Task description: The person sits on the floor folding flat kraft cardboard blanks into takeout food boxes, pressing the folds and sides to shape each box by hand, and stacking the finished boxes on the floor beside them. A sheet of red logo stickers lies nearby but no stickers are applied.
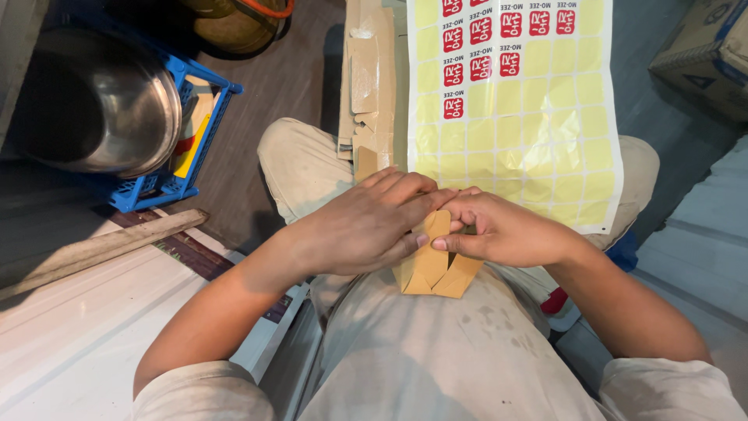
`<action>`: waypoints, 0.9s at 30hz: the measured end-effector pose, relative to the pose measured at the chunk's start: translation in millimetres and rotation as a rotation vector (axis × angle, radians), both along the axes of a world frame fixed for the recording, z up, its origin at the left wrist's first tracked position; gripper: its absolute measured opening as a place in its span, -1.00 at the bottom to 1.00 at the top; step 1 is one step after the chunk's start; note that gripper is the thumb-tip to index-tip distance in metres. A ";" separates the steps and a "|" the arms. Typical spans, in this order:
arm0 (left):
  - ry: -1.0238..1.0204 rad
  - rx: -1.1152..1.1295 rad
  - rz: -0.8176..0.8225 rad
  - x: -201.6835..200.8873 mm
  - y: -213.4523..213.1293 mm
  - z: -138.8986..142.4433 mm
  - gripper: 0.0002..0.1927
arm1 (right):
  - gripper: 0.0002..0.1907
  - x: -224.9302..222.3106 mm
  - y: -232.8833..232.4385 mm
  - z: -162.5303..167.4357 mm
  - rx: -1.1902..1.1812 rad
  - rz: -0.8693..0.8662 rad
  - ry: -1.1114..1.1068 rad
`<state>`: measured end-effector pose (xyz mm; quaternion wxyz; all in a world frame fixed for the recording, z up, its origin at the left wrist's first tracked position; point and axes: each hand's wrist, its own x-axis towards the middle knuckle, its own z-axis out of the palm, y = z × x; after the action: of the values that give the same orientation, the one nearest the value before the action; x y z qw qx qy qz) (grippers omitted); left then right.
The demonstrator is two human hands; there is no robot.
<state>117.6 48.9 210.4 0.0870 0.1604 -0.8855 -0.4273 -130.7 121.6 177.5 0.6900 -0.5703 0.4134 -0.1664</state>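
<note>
Two hands work here, the left hand (362,226) and the right hand (506,230), on one small brown cardboard box (432,269). One sticker sheet (538,132) lies across the lap (most squares peeled bare, about eleven red stickers (453,107) showing). One steel pot (93,101) sits in one blue crate (183,168). One stack of flat cardboard blanks (370,86).

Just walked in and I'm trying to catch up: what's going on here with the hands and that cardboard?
A seated person holds a small brown cardboard box over their lap with both hands. The left hand lies over its top, and the right hand pinches its upper flap from the other side. A sticker sheet, mostly peeled with a few red labels left, drapes over the right knee. Flat cardboard blanks lie ahead on the floor, beside a blue crate with a metal pot.
</note>
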 end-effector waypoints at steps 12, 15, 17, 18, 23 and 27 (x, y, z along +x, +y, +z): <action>-0.007 0.293 0.001 2.7 -5.2 3.1 -0.42 | -0.80 0.7 4.8 -5.3 0.164 -0.036 -0.022; -0.022 0.279 0.033 0.8 -3.3 2.1 -0.41 | -0.83 0.6 2.7 -4.9 0.180 -0.055 -0.065; -0.032 0.296 0.036 0.5 -2.6 0.7 -0.39 | -0.87 0.4 1.6 -3.2 0.183 -0.041 -0.109; -0.029 0.314 0.026 -0.1 -3.4 -0.7 -0.39 | -0.87 0.8 2.0 -2.6 0.141 -0.038 -0.070; -0.019 0.209 -0.024 -0.5 -5.6 -7.7 -0.43 | -0.85 -0.1 5.9 -6.3 0.241 -0.095 -0.029; -0.004 0.226 -0.035 2.1 -5.9 -8.5 -0.49 | -0.80 -3.6 6.7 -12.5 0.037 -0.018 -0.032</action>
<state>119.7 43.0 201.8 0.0591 0.1547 -0.8346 -0.5255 -134.3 128.3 165.1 0.7055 -0.5510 0.4103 -0.1740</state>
